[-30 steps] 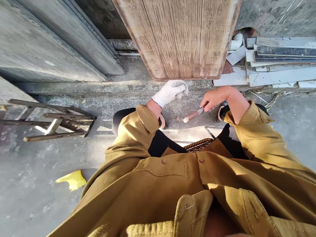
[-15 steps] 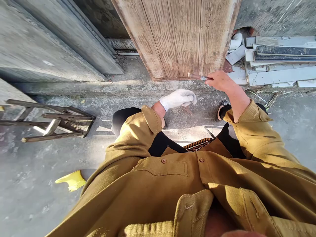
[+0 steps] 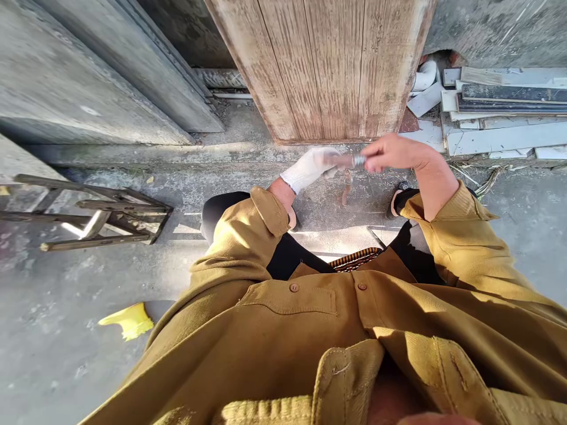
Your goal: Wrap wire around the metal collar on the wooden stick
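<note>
My right hand [image 3: 392, 152], bare, grips a narrow brown brush-like tool [image 3: 358, 160] with silvery wire wound round its middle. The tool points left, and its far end is blurred against my left hand [image 3: 310, 168]. That hand wears a white knitted glove, its fingers curled; whatever lies inside them is hidden. Below the glove a thin brown strip [image 3: 345, 193] shows against the ground; I cannot tell whether the glove holds it. Just beyond both hands stands the lower end of a worn brown wooden panel [image 3: 328, 77] with vertical grooves.
To the left a wooden stool-like frame [image 3: 110, 218] lies on the concrete, near large grey boards [image 3: 97, 77]. A yellow scrap [image 3: 128, 321] lies nearer me. Stacked pale boards [image 3: 500, 139] and a white pipe elbow [image 3: 426, 75] are at the right.
My right hand has brought the tool down from the panel's lower edge toward the gloved left hand. The left hand has risen slightly to meet it.
</note>
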### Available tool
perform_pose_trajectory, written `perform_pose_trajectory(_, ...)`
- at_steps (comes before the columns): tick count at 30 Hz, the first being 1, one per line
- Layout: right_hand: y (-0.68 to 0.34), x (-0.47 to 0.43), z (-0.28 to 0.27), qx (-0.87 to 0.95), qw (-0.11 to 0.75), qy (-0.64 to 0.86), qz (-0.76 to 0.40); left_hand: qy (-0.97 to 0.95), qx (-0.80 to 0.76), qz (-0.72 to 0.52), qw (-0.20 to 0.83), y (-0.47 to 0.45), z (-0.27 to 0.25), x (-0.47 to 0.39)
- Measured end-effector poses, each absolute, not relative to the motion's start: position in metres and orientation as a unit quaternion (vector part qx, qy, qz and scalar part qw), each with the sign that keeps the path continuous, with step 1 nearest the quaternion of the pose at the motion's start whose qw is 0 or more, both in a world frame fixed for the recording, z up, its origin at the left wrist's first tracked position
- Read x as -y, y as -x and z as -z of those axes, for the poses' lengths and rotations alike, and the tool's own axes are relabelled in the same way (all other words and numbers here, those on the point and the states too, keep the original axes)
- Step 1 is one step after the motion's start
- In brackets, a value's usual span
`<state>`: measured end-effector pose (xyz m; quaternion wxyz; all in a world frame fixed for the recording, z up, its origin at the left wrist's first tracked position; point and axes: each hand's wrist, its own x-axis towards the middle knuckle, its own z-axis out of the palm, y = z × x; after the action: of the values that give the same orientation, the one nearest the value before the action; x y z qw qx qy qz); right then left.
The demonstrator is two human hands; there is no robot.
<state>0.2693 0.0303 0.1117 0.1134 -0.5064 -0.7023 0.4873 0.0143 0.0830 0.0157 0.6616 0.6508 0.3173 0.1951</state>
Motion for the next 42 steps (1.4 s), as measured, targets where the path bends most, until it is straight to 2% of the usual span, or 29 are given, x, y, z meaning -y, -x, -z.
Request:
perform_pose_trajectory(4, -0.272, -0.036, -0.101, 0.598, 0.304, 0.600, -0.436, -0.630, -0.304, -0.194, 0.688, -0.024, -0.008, -0.075)
perform_pose_trajectory(5, -0.273, -0.039, -0.097, 0.577, 0.330, 0.609, -0.432, -0.637, -0.296, -0.178, 0.689, -0.025, -0.007, -0.072)
perform_pose_trajectory(7, -0.274, -0.044, -0.089, 0.560, 0.330, 0.631, -0.423, -0.662, -0.280, -0.141, 0.681, -0.027, -0.007, -0.066)
perform_pose_trajectory(12, -0.275, -0.050, -0.072, 0.621, 0.166, 0.709, -0.291, -0.691, -0.260, -0.114, 0.665, -0.023, -0.013, -0.060)
perform_pose_trajectory(16, -0.270, -0.048, -0.072, 0.674, 0.028, 0.709, -0.208, -0.684, -0.256, -0.092, 0.677, -0.020, -0.023, -0.058)
perform_pose_trajectory(21, -0.263, -0.045, -0.070, 0.692, -0.052, 0.694, -0.189, -0.680, -0.255, -0.091, 0.681, -0.020, -0.029, -0.056)
perform_pose_trajectory(25, -0.264, -0.046, -0.063, 0.710, -0.069, 0.678, -0.178, -0.692, -0.271, -0.093, 0.663, -0.019, -0.029, -0.058)
perform_pose_trajectory(28, -0.266, -0.046, -0.061, 0.708, -0.134, 0.652, -0.236, -0.722, -0.293, -0.111, 0.617, -0.017, -0.032, -0.062)
perform_pose_trajectory(31, -0.265, -0.042, -0.066, 0.697, -0.220, 0.572, -0.373, -0.744, -0.317, -0.116, 0.577, -0.016, -0.035, -0.067)
perform_pose_trajectory(33, -0.262, -0.037, -0.072, 0.695, -0.232, 0.506, -0.455, -0.737, -0.327, -0.116, 0.581, -0.017, -0.035, -0.069)
perform_pose_trajectory(38, -0.262, -0.030, -0.091, 0.696, -0.170, 0.379, -0.586, -0.680, -0.307, -0.123, 0.654, -0.020, -0.021, -0.068)
perform_pose_trajectory(40, -0.268, -0.029, -0.096, 0.694, -0.087, 0.381, -0.605, -0.652, -0.306, -0.139, 0.679, -0.021, -0.013, -0.067)
perform_pose_trajectory(42, -0.274, -0.027, -0.098, 0.672, 0.051, 0.408, -0.615, -0.627, -0.299, -0.166, 0.700, -0.022, -0.008, -0.066)
